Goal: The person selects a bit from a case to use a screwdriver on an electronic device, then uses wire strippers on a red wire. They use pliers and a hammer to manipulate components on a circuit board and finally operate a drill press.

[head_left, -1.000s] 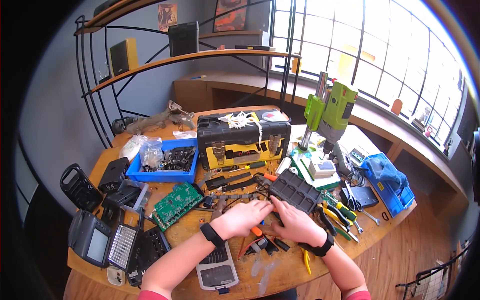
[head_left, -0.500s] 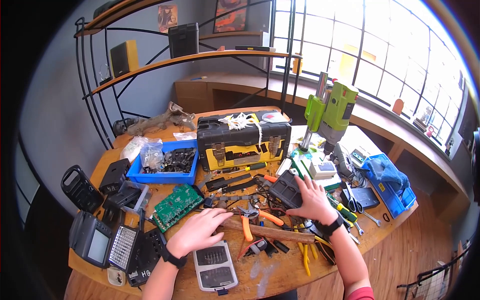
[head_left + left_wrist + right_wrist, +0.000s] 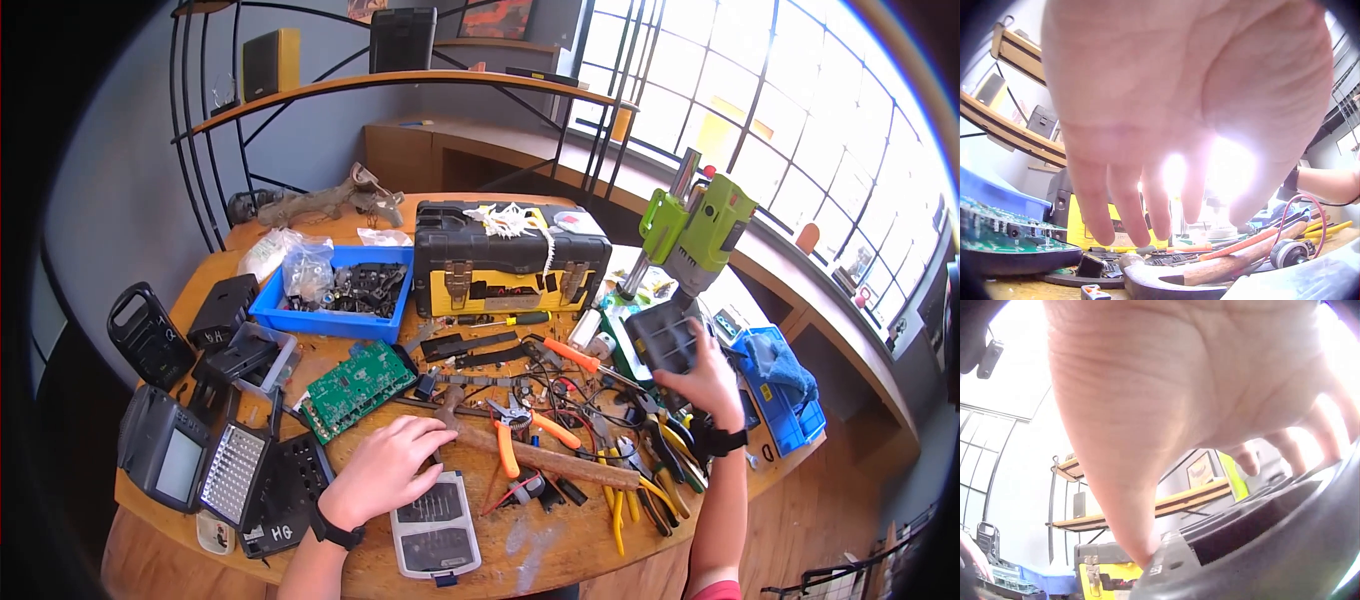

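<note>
Fingers (image 3: 1310, 434) and thumb of the right hand (image 3: 708, 378) curl round the edge of a dark grey plastic tray with little square pockets (image 3: 660, 338), holding it up in the air, tilted, in front of the green drill stand (image 3: 697, 222). It looks light and stiff, a bit smooth, so a pinch on the rim with the thumb on one side and fingers on the other seems best; held by one edge, it could wobble. That arm reaches up and out to the right, with a black band at the wrist. Over on the other side, the left hand (image 3: 388, 466) lies open and flat, fingers a little spread, just above the head of a brown wooden-handled hammer (image 3: 540, 456) on the round wooden table (image 3: 540, 550). I cannot tell if it touches the hammer. Orange pliers (image 3: 515, 425) lie across the handle, and a grey box of small bits (image 3: 432, 528) sits just by the wrist.
</note>
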The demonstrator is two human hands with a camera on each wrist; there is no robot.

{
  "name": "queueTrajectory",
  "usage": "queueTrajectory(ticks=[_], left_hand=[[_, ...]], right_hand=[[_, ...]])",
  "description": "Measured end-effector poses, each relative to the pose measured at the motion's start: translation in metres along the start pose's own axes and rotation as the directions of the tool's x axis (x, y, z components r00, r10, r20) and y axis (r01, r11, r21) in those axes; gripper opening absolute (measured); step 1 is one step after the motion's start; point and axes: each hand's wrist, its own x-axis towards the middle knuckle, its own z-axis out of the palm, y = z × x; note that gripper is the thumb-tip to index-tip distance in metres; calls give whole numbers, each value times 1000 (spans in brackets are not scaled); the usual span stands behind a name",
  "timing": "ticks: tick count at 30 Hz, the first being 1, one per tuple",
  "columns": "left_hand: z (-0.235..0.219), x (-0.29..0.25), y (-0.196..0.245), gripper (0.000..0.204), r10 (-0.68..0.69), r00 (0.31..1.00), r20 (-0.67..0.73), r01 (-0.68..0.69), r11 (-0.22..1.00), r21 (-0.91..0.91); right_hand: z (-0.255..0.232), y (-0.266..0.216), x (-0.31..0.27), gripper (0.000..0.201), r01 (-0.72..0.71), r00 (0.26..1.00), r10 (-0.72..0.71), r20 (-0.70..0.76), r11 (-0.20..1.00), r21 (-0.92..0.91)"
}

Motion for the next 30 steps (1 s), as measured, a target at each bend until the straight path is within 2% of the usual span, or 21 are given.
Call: queueTrajectory(ticks=[3, 8, 9, 11, 13, 16, 20, 24, 25, 26, 27, 28, 29, 30], left_hand=[[2, 1, 0, 41, 2, 1000, -18, -3, 1000, -12], [7, 5, 0, 38, -1, 1000, -25, 1, 1000, -5], [8, 6, 1, 38, -4, 1000, -26, 4, 1000, -2], [9, 9, 2, 37, 23, 1000, -17, -22, 1000, 12], [11, 11, 2, 36, 21, 1000, -20, -20, 999, 30], [9, 12, 4, 35, -15, 1000, 24, 14, 999, 45], [9, 12, 3, 35, -41, 999, -27, 42, 997, 61], [6, 16, 11, 36, -54, 997, -61, 60, 994, 89], [1, 15, 12, 37, -56, 996, -72, 63, 993, 97], [-5, 13, 11, 46, -90, 995, -36, 93, 992, 88], [-12, 14, 11, 46, -98, 995, -32, 100, 990, 94], [-18, 16, 10, 52, -101, 991, -82, 112, 985, 133], [-24, 18, 8, 59, -103, 986, -133, 125, 977, 171], [-29, 17, -1, 74, -131, 986, -105, 153, 960, 236]], right_hand=[[-18, 12, -2, 111, -34, 994, 34, -105, 999, -1], [-23, 1, -16, 105, 30, 979, -45, -201, 996, -79], [-25, -10, -20, 102, 10, 989, -20, -145, 998, -67], [-14, -18, -23, 99, 170, 980, -171, -105, 985, -15], [4, -25, -25, 97, 259, 966, -259, 7, 966, -25], [22, -35, -33, 102, 296, 933, -292, 212, 955, 15], [29, -25, -46, 104, 360, 885, -343, 316, 933, 4], [21, -19, -49, 108, 335, 839, -338, 427, 938, 85], [20, -14, -49, 109, 365, 837, -392, 382, 920, 146], [15, -16, -49, 109, 370, 837, -402, 372, 916, 157], [10, -19, -48, 109, 377, 836, -412, 363, 911, 167], [4, -22, -48, 107, 382, 845, -419, 331, 908, 175], [-7, -31, -49, 98, 378, 860, -419, 293, 907, 185], [-18, -40, -49, 91, 379, 876, -414, 249, 908, 177]])
